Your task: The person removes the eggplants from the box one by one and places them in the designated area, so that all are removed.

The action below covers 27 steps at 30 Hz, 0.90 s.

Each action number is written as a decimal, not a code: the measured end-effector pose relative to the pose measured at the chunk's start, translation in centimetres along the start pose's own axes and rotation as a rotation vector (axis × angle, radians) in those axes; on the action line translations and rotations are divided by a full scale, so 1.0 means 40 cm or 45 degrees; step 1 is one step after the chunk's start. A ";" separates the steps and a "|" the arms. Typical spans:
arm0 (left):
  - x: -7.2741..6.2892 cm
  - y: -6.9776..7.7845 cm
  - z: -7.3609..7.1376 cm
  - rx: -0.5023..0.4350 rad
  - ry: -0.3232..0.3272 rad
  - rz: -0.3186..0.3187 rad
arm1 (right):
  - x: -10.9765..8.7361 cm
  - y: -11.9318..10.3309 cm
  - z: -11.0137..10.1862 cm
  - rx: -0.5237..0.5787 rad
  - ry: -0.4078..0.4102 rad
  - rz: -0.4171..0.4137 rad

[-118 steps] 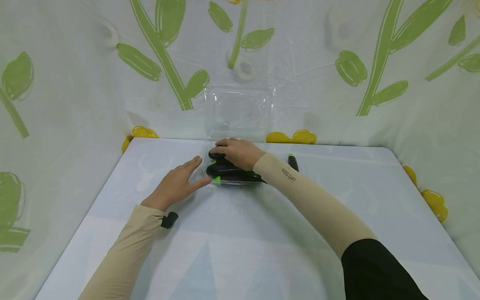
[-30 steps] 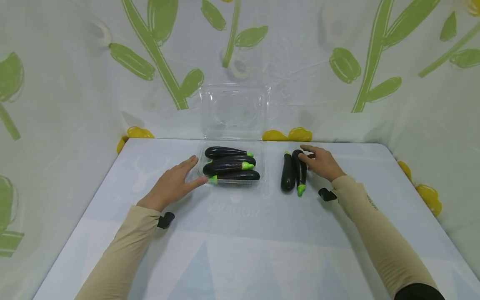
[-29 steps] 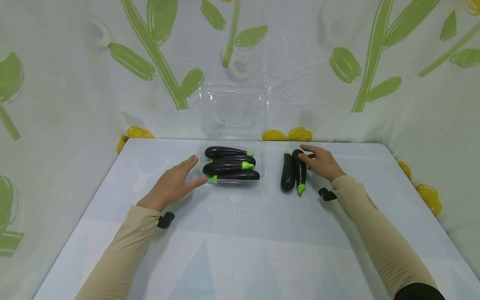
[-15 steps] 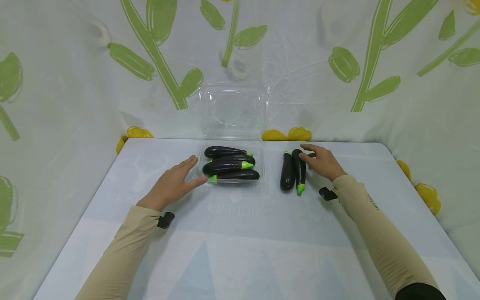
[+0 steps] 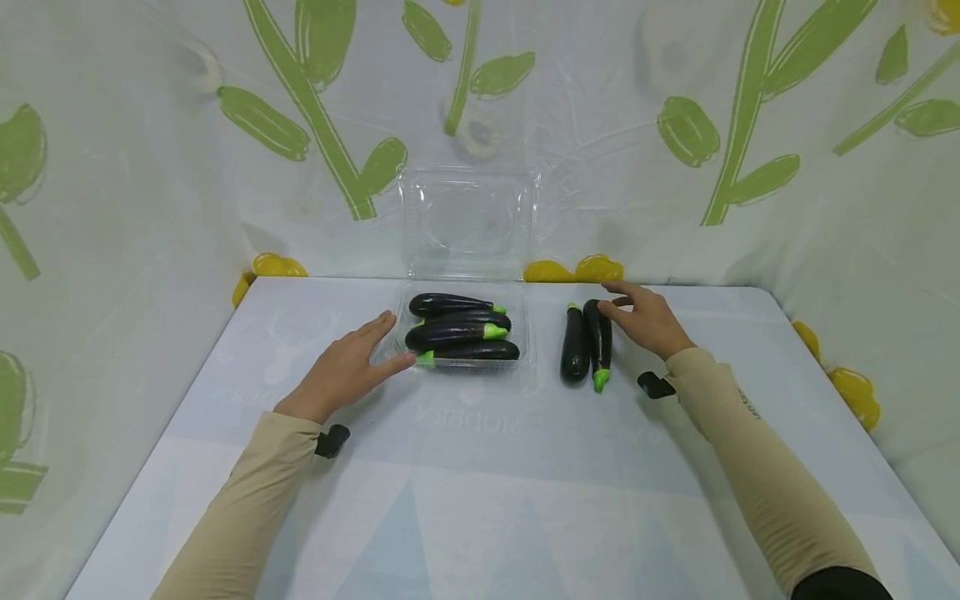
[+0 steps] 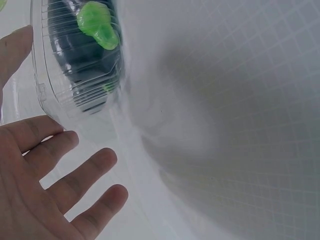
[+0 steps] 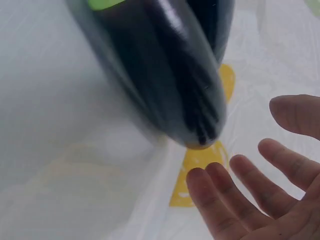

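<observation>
In the head view, my left hand point(image 5: 345, 371) is at the left side of a clear plastic clamshell box point(image 5: 523, 321), thumb and fingers spread beside its wall. In the left wrist view its fingertips point(image 6: 70, 137) are at the box rim; firm contact cannot be told. Several dark eggplants point(image 5: 450, 335) with green caps lie crosswise in the box. To the right, two more rest side by side on the table: a left eggplant point(image 5: 575, 346) and a right eggplant point(image 5: 600, 337). My right hand point(image 5: 648, 321) hovers by the latter's far end, fingers extended, apart from it in the right wrist view.
The box's clear lid point(image 5: 468, 223) stands raised against the patterned curtain point(image 5: 600, 167) at the table's back edge. The white table point(image 5: 480, 500) spreads in front of both arms. Curtain also hangs along the left and right sides.
My right hand was over the eggplants in the box; it is now at the two loose ones on the right. Lately its fingers have spread slightly. The left hand has stayed by the box.
</observation>
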<state>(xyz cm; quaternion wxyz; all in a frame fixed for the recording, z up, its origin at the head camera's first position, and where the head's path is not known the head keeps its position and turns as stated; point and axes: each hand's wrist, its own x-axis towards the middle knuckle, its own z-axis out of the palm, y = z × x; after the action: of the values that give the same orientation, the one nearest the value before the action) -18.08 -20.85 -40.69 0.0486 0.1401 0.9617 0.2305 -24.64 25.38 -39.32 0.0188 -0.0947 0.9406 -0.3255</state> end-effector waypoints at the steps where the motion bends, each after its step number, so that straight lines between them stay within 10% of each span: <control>1: -0.001 0.000 0.000 -0.001 -0.001 0.000 | 0.000 -0.004 0.001 0.001 0.006 -0.015; 13: -0.001 -0.003 0.000 -0.002 0.010 0.007 | 0.016 -0.125 0.030 0.128 0.062 -0.252; 27: 0.001 -0.003 0.002 -0.001 0.006 -0.010 | 0.040 -0.256 0.109 0.135 -0.138 -0.514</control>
<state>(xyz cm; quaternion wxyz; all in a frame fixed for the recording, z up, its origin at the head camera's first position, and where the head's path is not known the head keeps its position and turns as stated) -18.12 -20.89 -40.83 0.0471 0.1358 0.9623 0.2309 -24.07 14.54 -36.38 0.0087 -0.2973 0.8817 -0.3662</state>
